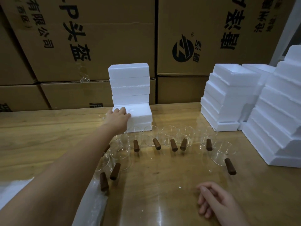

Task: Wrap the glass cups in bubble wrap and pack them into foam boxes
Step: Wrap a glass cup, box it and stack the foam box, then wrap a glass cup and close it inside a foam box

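ok so going left to right: bubble wrap (pixel 97 203) is lying flat on the table (pixel 40 136) down at 7 o'clock, nothing on it yet

left hand (pixel 118 117) is stretched way out to about 11 o'clock, with its fingers (pixel 123 110) curled together over the left top corner of the foam box (pixel 141 115). That box sits at the foot of a stack of foam boxes (pixel 130 82) leaning on the cartons (pixel 97 38). Its long axis runs 9 to 3, so the hand only has one end

the glass cups (pixel 170 136), all unwrapped, stand in a loose row just on the near side of that box, wooden handles (pixel 173 145) mostly pointing to 6. So the box has to come up and over them to reach the person, I'd guess; dragging it straight back would knock glass

right hand (pixel 211 199) is down at 5 o'clock resting on the wood, fingers loosely bent, holding nothing, well apart from the box but nearer the cups

more foam stacks (pixel 228 98) from 2 to 3 o'clock
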Action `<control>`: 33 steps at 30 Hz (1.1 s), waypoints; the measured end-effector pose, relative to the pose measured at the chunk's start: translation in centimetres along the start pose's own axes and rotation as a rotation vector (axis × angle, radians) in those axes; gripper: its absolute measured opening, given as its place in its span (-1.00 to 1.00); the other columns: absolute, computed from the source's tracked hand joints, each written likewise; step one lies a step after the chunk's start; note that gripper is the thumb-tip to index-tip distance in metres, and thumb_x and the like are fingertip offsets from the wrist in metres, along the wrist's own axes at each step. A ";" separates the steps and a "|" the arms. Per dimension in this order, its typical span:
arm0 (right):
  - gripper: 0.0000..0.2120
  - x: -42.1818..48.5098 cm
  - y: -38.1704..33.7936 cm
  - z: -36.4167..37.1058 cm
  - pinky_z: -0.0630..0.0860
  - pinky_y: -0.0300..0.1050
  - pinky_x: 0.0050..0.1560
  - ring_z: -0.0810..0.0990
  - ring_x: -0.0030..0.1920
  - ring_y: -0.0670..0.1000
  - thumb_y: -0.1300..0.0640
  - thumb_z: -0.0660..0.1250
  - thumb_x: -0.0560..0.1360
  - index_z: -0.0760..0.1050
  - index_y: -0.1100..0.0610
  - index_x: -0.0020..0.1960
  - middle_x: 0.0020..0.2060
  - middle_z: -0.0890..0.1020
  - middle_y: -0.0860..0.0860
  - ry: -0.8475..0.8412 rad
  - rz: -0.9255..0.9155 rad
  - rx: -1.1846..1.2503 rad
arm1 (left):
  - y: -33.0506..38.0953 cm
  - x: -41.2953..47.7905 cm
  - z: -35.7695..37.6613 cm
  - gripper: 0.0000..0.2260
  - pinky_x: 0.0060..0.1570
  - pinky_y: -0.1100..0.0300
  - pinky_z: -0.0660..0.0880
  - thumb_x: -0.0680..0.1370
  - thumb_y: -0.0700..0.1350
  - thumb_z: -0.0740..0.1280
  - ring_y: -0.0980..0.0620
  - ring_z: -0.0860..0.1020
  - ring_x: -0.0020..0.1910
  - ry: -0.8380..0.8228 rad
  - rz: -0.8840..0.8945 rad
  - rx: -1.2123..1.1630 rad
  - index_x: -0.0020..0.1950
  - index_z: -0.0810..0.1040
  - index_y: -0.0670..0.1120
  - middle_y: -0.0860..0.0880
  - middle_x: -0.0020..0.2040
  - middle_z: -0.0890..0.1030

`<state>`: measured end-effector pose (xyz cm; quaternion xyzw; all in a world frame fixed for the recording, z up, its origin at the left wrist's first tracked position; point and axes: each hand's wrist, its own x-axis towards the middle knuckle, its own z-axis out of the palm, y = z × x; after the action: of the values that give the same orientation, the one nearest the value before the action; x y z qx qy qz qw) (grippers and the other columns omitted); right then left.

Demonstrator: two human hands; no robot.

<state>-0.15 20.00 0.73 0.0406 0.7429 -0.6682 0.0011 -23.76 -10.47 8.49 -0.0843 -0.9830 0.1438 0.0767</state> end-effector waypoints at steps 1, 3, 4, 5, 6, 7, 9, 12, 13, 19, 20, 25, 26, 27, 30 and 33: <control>-0.86 0.1 0.1 0.0 0.42 -0.19 -0.57 0.51 -0.53 0.11 0.38 0.23 0.54 0.55 0.33 -0.12 -0.47 0.56 0.16 0.000 -0.001 0.000 | 0.0 -0.3 -0.2 -0.47 0.27 -0.01 0.26 0.49 -0.26 0.13 -0.09 0.34 0.28 -0.004 -0.009 -0.007 0.46 0.26 0.02 -0.06 0.34 0.35; -0.86 0.2 0.4 0.0 0.42 -0.19 -0.58 0.51 -0.53 0.11 0.38 0.22 0.54 0.54 0.33 -0.12 -0.48 0.56 0.15 0.003 -0.008 -0.002 | 0.1 -1.0 -1.0 -0.42 0.29 -0.02 0.24 0.50 -0.29 0.11 -0.10 0.33 0.33 0.011 -0.040 -0.052 0.51 0.17 0.02 -0.06 0.40 0.34; -0.86 0.3 0.5 0.0 0.42 -0.19 -0.59 0.51 -0.54 0.10 0.37 0.22 0.55 0.54 0.32 -0.12 -0.48 0.56 0.14 0.006 -0.016 -0.005 | 0.1 -1.4 -1.6 -0.42 0.29 -0.02 0.24 0.50 -0.30 0.11 -0.10 0.33 0.34 0.030 -0.057 -0.088 0.50 0.19 0.02 -0.06 0.40 0.35; -0.86 0.3 0.7 0.1 0.41 -0.20 -0.59 0.51 -0.54 0.09 0.37 0.22 0.55 0.54 0.32 -0.12 -0.48 0.56 0.13 0.007 -0.025 -0.010 | 0.4 -2.0 -2.3 -0.44 0.29 -0.01 0.25 0.50 -0.30 0.12 -0.10 0.33 0.34 0.051 -0.071 -0.134 0.48 0.23 0.02 -0.06 0.40 0.35; -0.86 0.4 0.8 0.0 0.41 -0.21 -0.60 0.51 -0.54 0.08 0.37 0.22 0.55 0.54 0.31 -0.12 -0.48 0.56 0.13 0.007 -0.030 -0.014 | 0.8 -2.6 -3.0 -0.47 0.28 -0.01 0.26 0.50 -0.30 0.13 -0.10 0.34 0.33 0.073 -0.084 -0.197 0.45 0.29 0.01 -0.06 0.39 0.37; -0.86 0.4 0.9 -0.1 0.41 -0.22 -0.59 0.51 -0.54 0.07 0.36 0.22 0.56 0.54 0.31 -0.12 -0.48 0.56 0.12 0.006 -0.035 -0.018 | 1.3 -3.2 -3.8 -0.51 0.26 0.00 0.30 0.51 -0.29 0.14 -0.10 0.36 0.31 0.093 -0.096 -0.280 0.42 0.35 0.01 -0.06 0.38 0.39; -0.86 0.4 1.1 -0.1 0.42 -0.23 -0.57 0.53 -0.53 0.07 0.33 0.22 0.56 0.54 0.28 -0.11 -0.46 0.58 0.12 -0.002 -0.046 -0.037 | 2.6 -4.7 -5.7 -0.61 0.17 0.02 0.43 0.52 -0.25 0.15 -0.07 0.44 0.24 0.125 -0.132 -0.511 0.32 0.47 -0.01 -0.04 0.32 0.47; -0.86 0.3 1.1 -0.1 0.45 -0.23 -0.54 0.55 -0.50 0.05 0.30 0.23 0.57 0.55 0.24 -0.10 -0.45 0.60 0.10 -0.012 -0.053 -0.062 | 5.4 -7.6 -8.3 -0.74 -0.13 0.15 0.50 0.54 -0.17 0.19 0.04 0.54 -0.02 0.171 -0.199 -0.873 0.16 0.57 -0.01 0.04 0.12 0.59; -0.86 0.1 1.1 0.0 0.45 -0.23 -0.53 0.55 -0.50 0.04 0.29 0.23 0.57 0.55 0.23 -0.09 -0.45 0.60 0.08 -0.016 -0.051 -0.068 | 6.5 -8.7 -8.8 -0.78 -0.17 0.16 0.50 0.54 -0.15 0.21 0.05 0.55 -0.06 0.172 -0.208 -0.988 0.11 0.58 -0.01 0.06 0.06 0.61; -0.85 -0.6 0.2 0.4 0.43 -0.25 -0.52 0.53 -0.51 -0.03 0.32 0.21 0.57 0.54 0.26 -0.11 -0.49 0.58 0.05 -0.023 -0.081 -0.083 | 14.0 -17.3 -6.6 -0.87 -0.30 0.25 0.48 0.56 -0.09 0.29 0.20 0.51 -0.41 0.088 -0.165 -1.382 -0.18 0.55 0.02 0.07 -0.28 0.63; -0.85 -0.6 0.1 0.4 0.43 -0.26 -0.52 0.53 -0.51 -0.03 0.32 0.22 0.57 0.54 0.26 -0.11 -0.49 0.58 0.04 -0.028 -0.090 -0.089 | 14.9 -18.7 -5.6 -0.87 -0.32 0.28 0.45 0.56 -0.10 0.30 0.23 0.46 -0.46 0.056 -0.160 -1.422 -0.19 0.54 0.00 0.07 -0.32 0.60; -0.84 -0.7 0.3 0.4 0.42 -0.27 -0.49 0.53 -0.47 -0.06 0.27 0.23 0.58 0.57 0.20 -0.11 -0.46 0.59 0.02 -0.061 -0.114 -0.118 | 16.9 -23.7 -1.2 -0.80 -0.30 0.18 0.43 0.54 -0.10 0.36 0.13 0.45 -0.45 -0.036 -0.201 -1.461 -0.29 0.53 -0.01 -0.03 -0.38 0.58; -0.84 -0.6 0.4 0.4 0.43 -0.27 -0.48 0.53 -0.46 -0.07 0.26 0.24 0.58 0.57 0.18 -0.12 -0.45 0.60 0.02 -0.068 -0.120 -0.134 | 16.9 -24.2 -0.8 -0.81 -0.27 0.13 0.45 0.54 -0.10 0.36 0.08 0.47 -0.42 -0.023 -0.204 -1.471 -0.28 0.54 -0.03 -0.06 -0.38 0.58; -0.84 -0.6 0.6 0.4 0.42 -0.27 -0.47 0.53 -0.46 -0.08 0.24 0.25 0.58 0.57 0.15 -0.12 -0.44 0.60 0.01 -0.075 -0.125 -0.155 | 16.9 -24.4 -0.7 -0.81 -0.24 0.12 0.46 0.54 -0.11 0.36 0.07 0.47 -0.41 -0.009 -0.205 -1.481 -0.28 0.55 -0.05 -0.07 -0.39 0.57; -0.84 -0.6 1.1 0.6 0.42 -0.31 -0.43 0.54 -0.44 -0.11 0.20 0.27 0.56 0.58 0.07 -0.14 -0.41 0.62 0.00 -0.074 -0.142 -0.248 | 16.8 -24.4 -0.6 -0.81 -0.27 0.16 0.43 0.55 -0.11 0.34 0.08 0.46 -0.43 -0.008 -0.211 -1.511 -0.27 0.55 -0.08 -0.02 -0.43 0.55; -0.84 -0.4 1.2 0.6 0.43 -0.31 -0.41 0.56 -0.42 -0.11 0.19 0.28 0.56 0.58 0.04 -0.15 -0.40 0.63 -0.01 -0.056 -0.141 -0.290 | 16.6 -24.3 -0.6 -0.80 -0.27 0.16 0.38 0.56 -0.13 0.33 0.05 0.43 -0.41 -0.007 -0.244 -1.578 -0.28 0.54 -0.08 -0.08 -0.40 0.53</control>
<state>0.31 19.49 -0.50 -0.0307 0.8324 -0.5530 -0.0193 2.41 0.83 1.07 -0.0050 -0.7973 -0.6036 0.0066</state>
